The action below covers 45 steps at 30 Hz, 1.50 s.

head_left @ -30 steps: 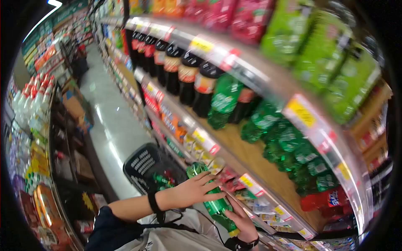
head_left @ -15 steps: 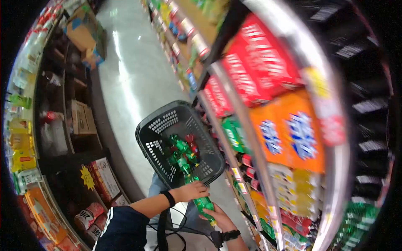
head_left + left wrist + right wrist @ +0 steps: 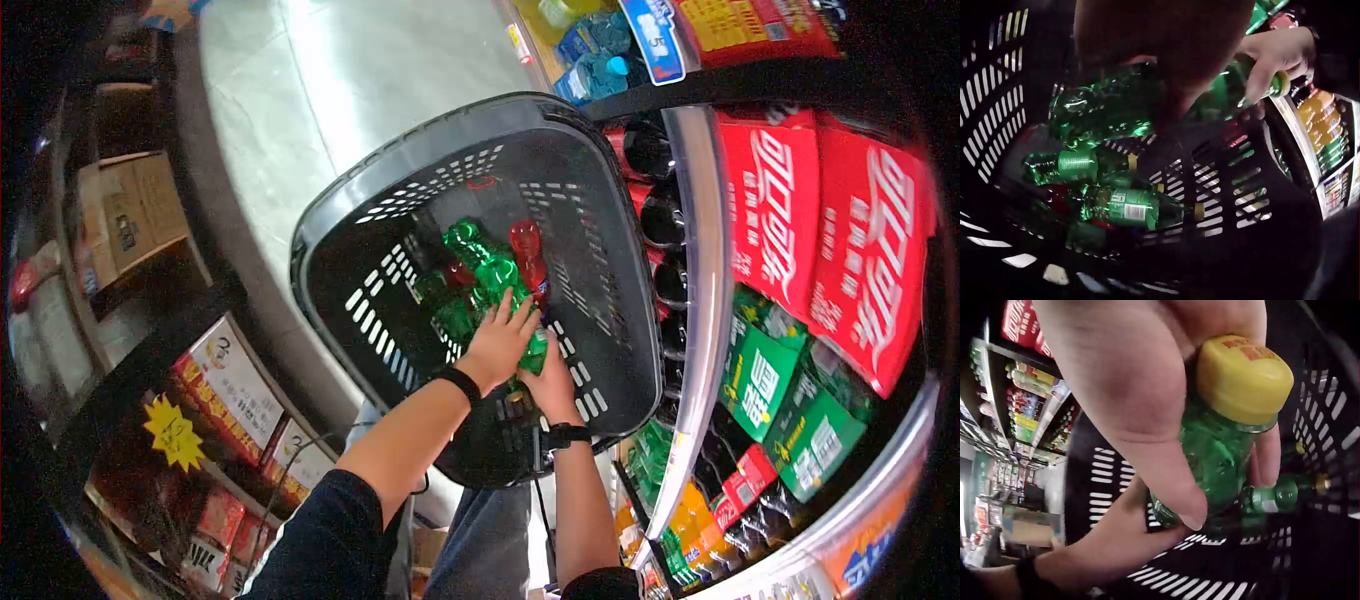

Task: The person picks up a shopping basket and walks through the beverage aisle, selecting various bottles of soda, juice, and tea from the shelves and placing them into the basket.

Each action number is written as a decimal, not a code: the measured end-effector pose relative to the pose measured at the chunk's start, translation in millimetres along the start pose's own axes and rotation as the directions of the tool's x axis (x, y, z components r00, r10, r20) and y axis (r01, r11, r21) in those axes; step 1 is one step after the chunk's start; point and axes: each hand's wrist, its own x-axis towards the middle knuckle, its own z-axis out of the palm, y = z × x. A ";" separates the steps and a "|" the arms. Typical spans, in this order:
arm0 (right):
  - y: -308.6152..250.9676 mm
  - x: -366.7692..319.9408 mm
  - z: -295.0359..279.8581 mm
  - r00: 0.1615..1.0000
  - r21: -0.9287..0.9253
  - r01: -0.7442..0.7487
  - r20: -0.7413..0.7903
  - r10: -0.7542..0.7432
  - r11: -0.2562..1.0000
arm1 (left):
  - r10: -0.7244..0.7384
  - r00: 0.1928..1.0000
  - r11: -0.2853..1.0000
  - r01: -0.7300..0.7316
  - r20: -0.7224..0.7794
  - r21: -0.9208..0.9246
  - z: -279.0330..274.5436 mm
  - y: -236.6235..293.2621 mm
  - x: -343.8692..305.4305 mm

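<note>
Both hands hold a green plastic soda bottle with a yellow cap, low inside a black shopping basket. My left hand lies over the bottle's body with its fingers around it. Near the cap end, my right hand grips the neck between thumb and fingers. Below the held bottle, two other green bottles lie on their sides in the left wrist view. A red bottle is beside the green ones in the head view.
To the right stands a shelf with red cola multipacks and green multipacks. A low shelf with a cardboard box and a yellow star sign lies left. The aisle floor runs ahead.
The view has swung from the shelves down to the basket. Both hands have lowered the green bottle from in front of my body into the basket, keeping hold of it.
</note>
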 end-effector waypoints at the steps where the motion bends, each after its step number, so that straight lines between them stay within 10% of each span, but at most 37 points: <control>1: 7.6 12.1 3.0 1.000 -0.034 -0.008 -0.025 0.007 0.999 | -0.020 0.999 1.000 0.020 0.050 0.003 -3.1 2.8 14.2; 15: 107.4 92.4 34.8 0.967 -0.124 -0.075 -0.250 0.042 0.989 | 0.047 0.958 0.993 -0.014 0.284 -0.118 89.9 25.4 77.7; 16: 105.5 88.3 35.0 0.960 0.289 -0.166 -0.171 0.221 0.943 | 0.055 0.951 0.993 -0.022 0.303 -0.113 87.8 28.3 77.1; 18: 92.0 79.1 28.9 0.914 0.876 -0.297 0.145 0.380 0.380 | 0.036 0.974 0.988 -0.002 0.223 -0.152 75.2 36.2 71.0; 19: 98.5 73.0 38.9 0.970 0.479 -0.220 0.017 0.242 0.850 | 0.023 0.972 0.991 0.008 0.235 -0.130 62.2 40.9 67.2; 20: 119.6 66.9 61.0 0.998 -0.102 -0.060 -0.021 0.058 0.993 | 0.025 0.980 0.990 0.003 0.199 -0.140 53.0 45.5 59.5; 21: 131.9 58.9 70.0 0.993 -0.651 0.106 0.036 -0.109 0.752 | 0.029 0.987 0.989 -0.006 0.156 -0.146 42.4 50.3 50.4; 22: 132.4 47.2 61.1 0.976 -0.407 -0.042 0.180 0.125 0.913 | 0.024 0.983 0.981 0.012 0.184 -0.193 21.6 56.8 41.1; 25: 49.7 -31.5 -7.3 0.999 0.308 0.048 -0.014 -0.046 0.950 | 0.044 0.993 0.956 -0.009 0.114 -0.293 -36.8 82.4 2.5; 28: -19.4 -113.1 -66.2 1.000 0.315 0.001 -0.021 0.006 0.949 | 0.134 0.991 0.936 -0.119 0.024 -0.332 -93.0 118.2 -49.4; 30: -42.3 -169.9 -74.5 0.925 0.301 0.233 -0.363 -0.115 0.925 | 0.140 0.990 0.943 -0.127 0.022 -0.307 -156.8 153.6 -94.1; 31: -54.9 -189.4 -71.3 0.949 0.836 0.237 -0.309 0.067 0.495 | 0.148 0.986 0.935 -0.164 -0.076 -0.314 -186.9 174.7 -119.1; 32: -56.6 -207.2 -59.1 0.986 0.976 0.127 -0.105 0.126 -0.178 | 0.196 0.976 0.925 -0.215 -0.092 -0.312 -217.5 198.1 -146.1; 34: -79.1 -277.2 -98.9 0.931 0.690 0.327 -0.351 -0.096 0.646 | 0.266 0.915 0.880 -0.359 -0.302 -0.310 -262.7 253.2 -201.6; 35: -103.5 -337.3 -145.5 0.906 0.160 0.330 -0.331 -0.264 0.930 | 0.301 0.902 0.882 -0.386 -0.309 -0.268 -273.0 277.4 -229.2; 36: -93.6 -357.5 -151.4 0.917 0.361 0.360 -0.305 -0.256 0.860 | 0.359 0.880 0.858 -0.443 -0.310 -0.261 -286.5 301.0 -251.3; 37: -61.9 -347.4 -143.3 0.947 0.108 0.288 -0.180 -0.267 0.951 | 0.417 0.853 0.832 -0.497 -0.313 -0.246 -301.5 323.8 -268.3; 42: -64.2 -431.8 -237.1 0.638 -0.211 0.616 -0.431 -0.638 0.759 | 0.399 0.828 0.750 -0.541 -0.394 -0.379 -333.4 440.7 -320.0; 43: -60.9 -456.0 -255.3 0.570 -0.277 0.638 -0.457 -0.683 0.719 | 0.594 0.701 0.768 -0.640 -0.396 0.018 -328.1 448.7 -307.7; 45: -69.6 -513.4 -297.8 0.508 -0.211 0.648 -0.595 -0.622 0.732 | 0.680 0.628 0.694 -0.718 -0.379 0.057 -346.4 488.7 -314.0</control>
